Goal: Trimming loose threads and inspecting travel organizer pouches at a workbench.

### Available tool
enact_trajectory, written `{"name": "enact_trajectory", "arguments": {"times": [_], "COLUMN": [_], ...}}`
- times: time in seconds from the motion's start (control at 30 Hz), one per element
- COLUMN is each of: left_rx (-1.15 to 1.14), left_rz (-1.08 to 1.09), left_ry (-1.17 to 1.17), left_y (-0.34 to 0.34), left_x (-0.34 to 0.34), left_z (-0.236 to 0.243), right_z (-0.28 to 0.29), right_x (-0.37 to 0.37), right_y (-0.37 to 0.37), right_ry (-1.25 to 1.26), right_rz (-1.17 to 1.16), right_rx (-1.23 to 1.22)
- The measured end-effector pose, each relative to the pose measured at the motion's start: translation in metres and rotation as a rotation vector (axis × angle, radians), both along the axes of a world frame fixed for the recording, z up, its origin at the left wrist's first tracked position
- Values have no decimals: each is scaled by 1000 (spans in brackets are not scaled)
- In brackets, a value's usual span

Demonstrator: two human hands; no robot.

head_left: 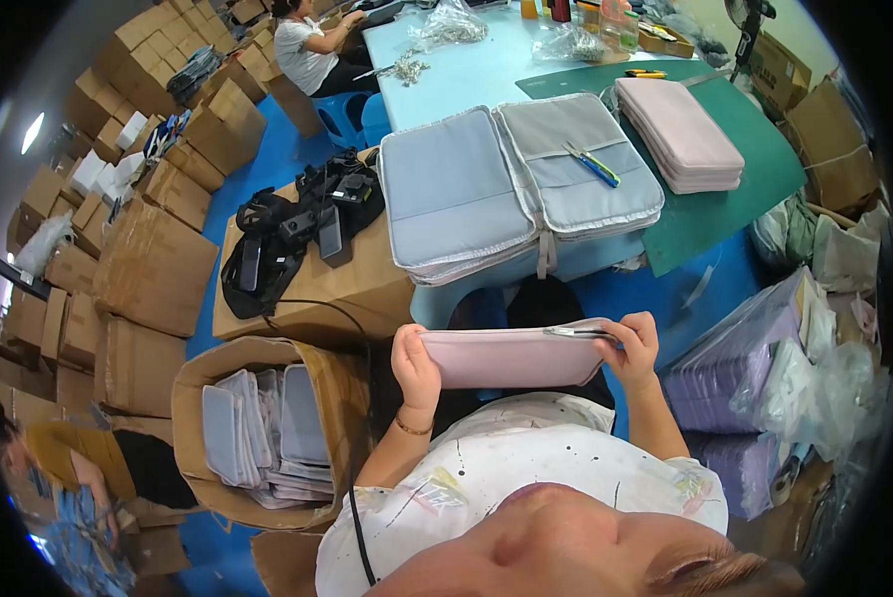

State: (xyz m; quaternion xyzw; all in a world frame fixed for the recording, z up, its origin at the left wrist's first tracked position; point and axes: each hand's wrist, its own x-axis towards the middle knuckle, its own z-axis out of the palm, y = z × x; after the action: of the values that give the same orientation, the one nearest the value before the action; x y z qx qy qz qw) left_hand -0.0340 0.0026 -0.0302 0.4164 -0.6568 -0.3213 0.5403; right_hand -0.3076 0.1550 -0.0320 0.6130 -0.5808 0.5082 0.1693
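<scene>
My left hand (414, 373) grips the left end of a pale pink flat pouch (506, 360) in front of my body. My right hand (628, 353) grips its right end, fingers at a silver-and-dark strip (576, 332) along the top edge, too small to make out. Beyond lie pale blue-grey padded cases (456, 194), with a blue-and-yellow cutter (591, 163) on the right one, and a stack of pink pouches (675, 124).
A light table (416, 80) with a green mat (705, 224); black gear (257, 259) on cardboard; an open box (332, 418) of blue pouches at left; wrapped purple bundles (720, 358) at right; stacked boxes (148, 259). Co-workers (302, 45) at upper and lower left (68, 453).
</scene>
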Motion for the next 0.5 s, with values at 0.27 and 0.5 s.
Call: {"name": "enact_trajectory", "arguments": {"times": [0.27, 0.5], "left_rx": [-238, -481], "left_rz": [-136, -275], "left_ry": [-581, -866], "left_y": [-9, 12], "left_x": [15, -32], "left_z": [-5, 0], "right_z": [-11, -19], "right_x": [-3, 15], "right_y": [-10, -25], "right_ry": [19, -139], "right_rz": [-99, -72], "right_rx": [64, 11]}}
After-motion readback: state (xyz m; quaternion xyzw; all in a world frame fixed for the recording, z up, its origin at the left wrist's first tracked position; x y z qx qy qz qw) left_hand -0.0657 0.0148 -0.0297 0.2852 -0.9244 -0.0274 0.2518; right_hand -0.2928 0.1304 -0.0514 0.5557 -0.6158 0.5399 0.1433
